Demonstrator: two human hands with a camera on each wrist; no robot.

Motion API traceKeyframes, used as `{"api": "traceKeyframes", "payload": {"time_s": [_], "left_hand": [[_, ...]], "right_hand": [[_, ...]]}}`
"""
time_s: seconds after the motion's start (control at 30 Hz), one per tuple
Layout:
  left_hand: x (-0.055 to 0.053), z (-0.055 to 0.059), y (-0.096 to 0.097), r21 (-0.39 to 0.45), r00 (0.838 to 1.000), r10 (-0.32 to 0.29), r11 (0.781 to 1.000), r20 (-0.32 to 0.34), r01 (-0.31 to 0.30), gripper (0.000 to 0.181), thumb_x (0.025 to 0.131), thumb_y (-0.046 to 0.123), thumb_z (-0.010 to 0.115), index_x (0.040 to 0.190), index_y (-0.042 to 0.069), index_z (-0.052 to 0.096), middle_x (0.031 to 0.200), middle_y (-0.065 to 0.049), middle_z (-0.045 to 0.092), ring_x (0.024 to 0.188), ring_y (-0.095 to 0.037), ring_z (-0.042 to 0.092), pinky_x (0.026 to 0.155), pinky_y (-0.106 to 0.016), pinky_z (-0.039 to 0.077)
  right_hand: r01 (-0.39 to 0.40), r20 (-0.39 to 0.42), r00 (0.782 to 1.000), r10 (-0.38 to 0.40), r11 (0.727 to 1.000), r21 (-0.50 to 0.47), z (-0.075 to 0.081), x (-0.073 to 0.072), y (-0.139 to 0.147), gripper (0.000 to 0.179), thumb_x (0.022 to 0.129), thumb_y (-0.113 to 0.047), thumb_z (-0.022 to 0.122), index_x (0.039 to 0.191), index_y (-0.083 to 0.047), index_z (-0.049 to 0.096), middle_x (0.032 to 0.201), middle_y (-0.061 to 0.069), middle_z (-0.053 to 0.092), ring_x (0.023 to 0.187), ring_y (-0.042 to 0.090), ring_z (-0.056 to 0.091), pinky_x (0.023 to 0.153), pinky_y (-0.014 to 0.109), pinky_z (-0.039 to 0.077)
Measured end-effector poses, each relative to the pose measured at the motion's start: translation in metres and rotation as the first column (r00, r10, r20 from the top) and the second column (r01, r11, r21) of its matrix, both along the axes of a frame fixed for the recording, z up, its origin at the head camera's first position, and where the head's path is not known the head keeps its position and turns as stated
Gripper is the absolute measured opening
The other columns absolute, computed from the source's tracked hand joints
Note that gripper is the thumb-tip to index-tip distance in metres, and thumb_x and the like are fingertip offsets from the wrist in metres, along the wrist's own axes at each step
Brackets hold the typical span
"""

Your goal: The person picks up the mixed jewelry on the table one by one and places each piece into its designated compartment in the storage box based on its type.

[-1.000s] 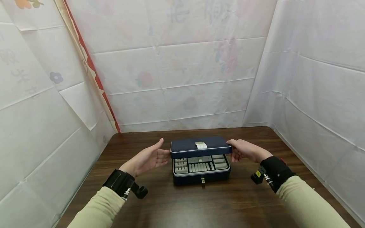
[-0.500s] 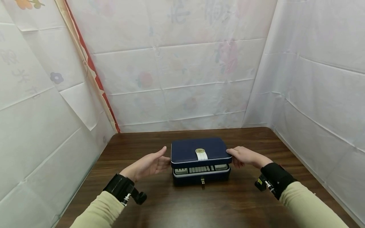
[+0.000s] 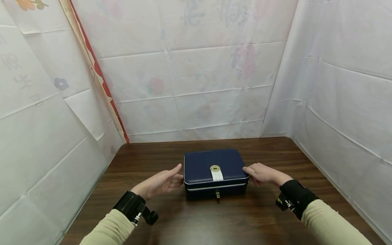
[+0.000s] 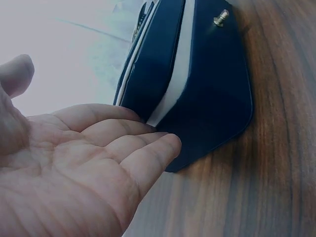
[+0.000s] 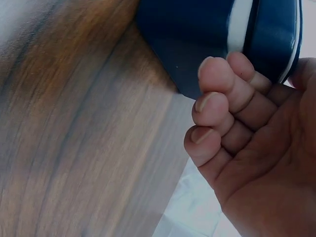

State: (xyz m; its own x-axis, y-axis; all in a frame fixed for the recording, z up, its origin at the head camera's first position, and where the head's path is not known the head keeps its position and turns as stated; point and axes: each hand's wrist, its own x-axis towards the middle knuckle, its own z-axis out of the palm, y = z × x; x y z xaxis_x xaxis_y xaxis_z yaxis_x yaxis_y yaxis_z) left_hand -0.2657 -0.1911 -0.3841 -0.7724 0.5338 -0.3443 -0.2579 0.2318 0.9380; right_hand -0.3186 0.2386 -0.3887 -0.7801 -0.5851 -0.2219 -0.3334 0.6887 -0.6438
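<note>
A navy jewelry box [image 3: 200,195] stands on the table with its lid [image 3: 199,166] lowered almost onto the base; a pale strip shows between them. The lid carries a white strap [image 3: 217,175] with a round gold plate, and a small gold catch [image 3: 218,195] juts from the base's front. At the box's left side my left hand [image 3: 160,182] reaches with straight fingers, their tips at the side wall, thumb raised. My right hand [image 3: 264,174] holds the lid's right front corner, thumb on the edge and fingers curled beside the wall. The inside of the box is hidden.
The brown wooden table [image 3: 196,223] extends around the box. White printed sheets [image 3: 190,85] hang behind it and along both sides. Each forearm wears a black wrist camera strap [image 3: 130,206].
The lid has come down over the grey compartments, which showed before and are now covered. My right hand has moved down with it; my left hand stays at the left side.
</note>
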Motion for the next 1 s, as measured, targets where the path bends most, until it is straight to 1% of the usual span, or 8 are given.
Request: {"api": "traceKeyframes", "payload": {"time_s": [0.13,0.23,0.3,0.57,0.7,0.8,0.9,1.0], "left_hand": [[0.001,-0.001,0.001,0.010,1.000,-0.011,1.000,-0.005,0.011,0.095,0.102,0.068,0.037,0.154,-0.011,0.031,0.161,-0.029,0.030,0.150,-0.043,0.026,0.120,-0.056,0.023],[0.001,-0.002,0.001,0.019,1.000,-0.023,1.000,-0.011,0.023,0.092,0.103,0.067,0.036,0.154,-0.009,0.032,0.161,-0.028,0.030,0.150,-0.043,0.026,0.120,-0.056,0.023],[0.001,-0.003,0.001,0.019,1.000,-0.026,0.999,-0.013,0.026,0.090,0.104,0.066,0.035,0.154,-0.009,0.033,0.161,-0.027,0.031,0.150,-0.042,0.026,0.120,-0.056,0.024],[0.003,-0.006,0.001,0.005,1.000,-0.011,1.000,-0.012,0.011,0.092,0.103,0.067,0.036,0.154,-0.009,0.032,0.161,-0.028,0.031,0.150,-0.043,0.027,0.120,-0.056,0.025],[0.003,-0.008,0.001,0.006,1.000,-0.010,1.000,-0.005,0.010,0.089,0.104,0.066,0.035,0.153,-0.008,0.034,0.160,-0.027,0.032,0.150,-0.042,0.027,0.120,-0.056,0.024],[0.002,-0.009,0.001,0.013,1.000,-0.008,1.000,0.000,0.008,0.089,0.103,0.067,0.037,0.154,-0.006,0.036,0.161,-0.026,0.033,0.151,-0.042,0.026,0.120,-0.056,0.025],[0.001,-0.010,0.002,0.021,1.000,-0.006,1.000,0.006,0.005,0.091,0.101,0.069,0.040,0.154,-0.005,0.037,0.162,-0.025,0.031,0.151,-0.041,0.025,0.120,-0.056,0.025],[0.001,-0.011,0.002,0.021,1.000,0.000,1.000,0.008,-0.001,0.091,0.100,0.069,0.042,0.153,-0.005,0.038,0.162,-0.026,0.030,0.151,-0.042,0.026,0.119,-0.056,0.026]], "right_hand": [[-0.012,-0.040,0.999,0.013,1.000,0.018,-0.001,0.003,-0.001,0.054,0.113,-0.032,0.032,0.085,0.000,0.066,0.052,0.015,0.058,0.053,0.041,0.061,0.069,0.031,0.048],[-0.028,-0.071,0.997,0.030,0.999,0.032,-0.002,0.004,-0.001,0.055,0.114,-0.031,0.031,0.084,0.000,0.066,0.051,0.014,0.058,0.053,0.039,0.062,0.076,0.031,0.048],[-0.033,-0.083,0.996,0.036,0.999,0.038,-0.003,0.004,-0.001,0.055,0.114,-0.031,0.030,0.083,-0.001,0.065,0.050,0.012,0.057,0.052,0.035,0.061,0.078,0.032,0.048],[-0.022,-0.077,0.997,0.025,0.999,0.037,-0.011,0.006,-0.001,0.056,0.114,-0.033,0.029,0.083,-0.002,0.063,0.049,0.005,0.053,0.050,0.025,0.057,0.078,0.033,0.047],[0.015,-0.047,0.999,-0.014,1.000,0.028,-0.018,0.009,0.000,0.061,0.113,-0.040,0.027,0.084,-0.001,0.063,0.051,0.003,0.053,0.050,0.023,0.056,0.073,0.033,0.046],[0.039,-0.032,0.999,-0.038,0.999,0.018,-0.020,0.010,0.001,0.064,0.113,-0.045,0.027,0.086,0.000,0.063,0.053,0.001,0.053,0.051,0.021,0.055,0.068,0.033,0.045],[0.045,-0.030,0.999,-0.044,0.999,0.015,-0.021,0.011,0.001,0.065,0.112,-0.047,0.025,0.087,0.001,0.063,0.054,0.001,0.053,0.052,0.020,0.054,0.067,0.033,0.045],[0.046,-0.024,0.999,-0.045,0.999,0.011,-0.022,0.010,0.002,0.065,0.112,-0.047,0.025,0.088,0.001,0.062,0.054,0.002,0.053,0.053,0.024,0.055,0.065,0.033,0.045]]}}
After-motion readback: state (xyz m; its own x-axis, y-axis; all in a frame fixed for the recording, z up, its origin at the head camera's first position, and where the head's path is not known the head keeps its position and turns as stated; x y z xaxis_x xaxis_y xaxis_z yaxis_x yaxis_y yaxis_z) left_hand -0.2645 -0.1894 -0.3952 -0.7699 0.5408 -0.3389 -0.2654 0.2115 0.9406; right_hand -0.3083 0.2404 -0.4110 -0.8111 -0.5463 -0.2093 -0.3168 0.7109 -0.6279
